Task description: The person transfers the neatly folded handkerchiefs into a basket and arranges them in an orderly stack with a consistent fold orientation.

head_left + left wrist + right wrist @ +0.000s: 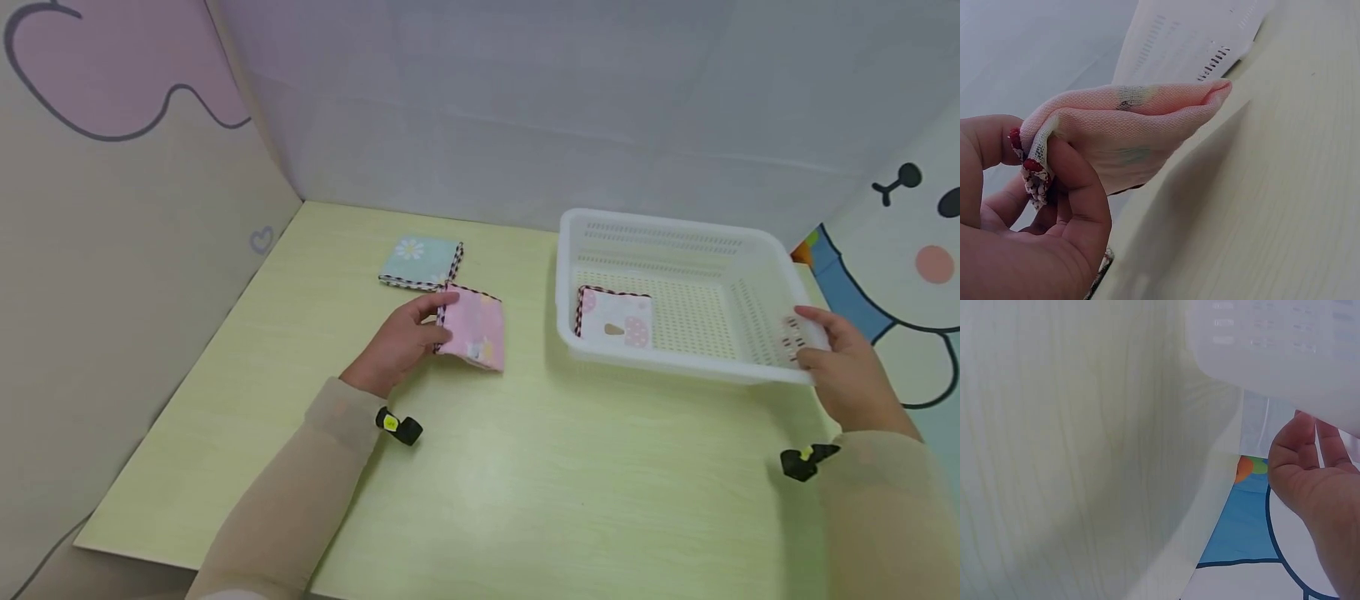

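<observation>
Head view: L hand, ctr-left, pinches left edge of folded pink cloth btwn thumb & fingers; cloth at frame ctr, held up off bench per L wrist view. R hand, right of frame, grips R end of white basket; R wrist view has that end raised, w/ shadow on bench below.

Around: folded mint cloth, upper ctr-left, just behind pink cloth, corners meeting in frame. White patterned cloth inside basket, lower-left part of its floor. Obstacles: basket's left wall stands btwn pink cloth & interior; grey backdrop rises at bench's back edge, close behind basket's far rim.

Edges/room: bench left edge slants from upper left to lower left along left panel; cartoon panel at far right, close to R hand. Open gap btwn pink cloth & basket; wide bench stretch, lower ctr, btwn sleeves.
</observation>
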### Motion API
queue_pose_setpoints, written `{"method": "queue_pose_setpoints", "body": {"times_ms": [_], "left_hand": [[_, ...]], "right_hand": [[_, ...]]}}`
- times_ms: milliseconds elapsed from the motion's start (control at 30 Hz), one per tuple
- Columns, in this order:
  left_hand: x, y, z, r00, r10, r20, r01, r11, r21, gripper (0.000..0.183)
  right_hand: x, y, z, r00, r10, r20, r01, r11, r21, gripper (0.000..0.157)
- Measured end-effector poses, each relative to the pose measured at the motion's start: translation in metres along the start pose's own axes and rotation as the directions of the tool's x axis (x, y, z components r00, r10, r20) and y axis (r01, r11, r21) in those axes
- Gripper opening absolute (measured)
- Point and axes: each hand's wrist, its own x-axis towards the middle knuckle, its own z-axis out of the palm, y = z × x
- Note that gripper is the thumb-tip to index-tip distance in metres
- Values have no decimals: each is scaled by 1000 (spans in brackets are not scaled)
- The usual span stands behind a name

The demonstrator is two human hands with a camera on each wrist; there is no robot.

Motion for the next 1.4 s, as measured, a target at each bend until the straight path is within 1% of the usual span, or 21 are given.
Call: {"method": "queue_pose_setpoints", "body": {"times_ms": [167, 367, 633, 767, 900, 1000, 1133, 1267, 1400], "left_hand": [[0, 1, 0, 999, 28, 30, -27, 998, -52, 59], [0, 2, 1, 998, 41, 51, -36, 994, -103, 60], [-1, 2, 1, 989, 99, 114, -75, 978, -195, 61], [-4, 2, -2, 986, 96, 140, -69, 979, -191, 62], [-7, 4, -6, 982, 78, 170, -54, 989, -139, 62], [-12, 9, -9, 980, 64, 186, -47, 995, -92, 62], [-18, 13, -13, 978, 55, 203, -39, 996, -81, 61], [-21, 13, -12, 974, 85, 211, -63, 992, -110, 61], [-24, 16, -5, 964, 140, 228, -108, 983, -146, 61]], "right_hand": [[0, 0, 0, 1000, -2, -2, 2, 1000, 13, 69], [0, 0, 1, 1000, -7, -10, 7, 1000, 17, 69], [1, 0, -3, 1000, 1, -2, -1, 1000, -6, 68], [2, -2, -2, 1000, -2, 5, 2, 1000, 18, 70], [3, -1, -1, 1000, -4, 5, 4, 999, 33, 72], [4, -1, -1, 1000, -2, 8, 1, 999, 46, 72], [5, -1, -2, 1000, -4, 14, 3, 999, 51, 72], [5, -1, -3, 1000, -4, 27, 2, 999, 53, 72], [4, 0, -5, 999, -4, 42, 3, 999, 40, 71]]}}
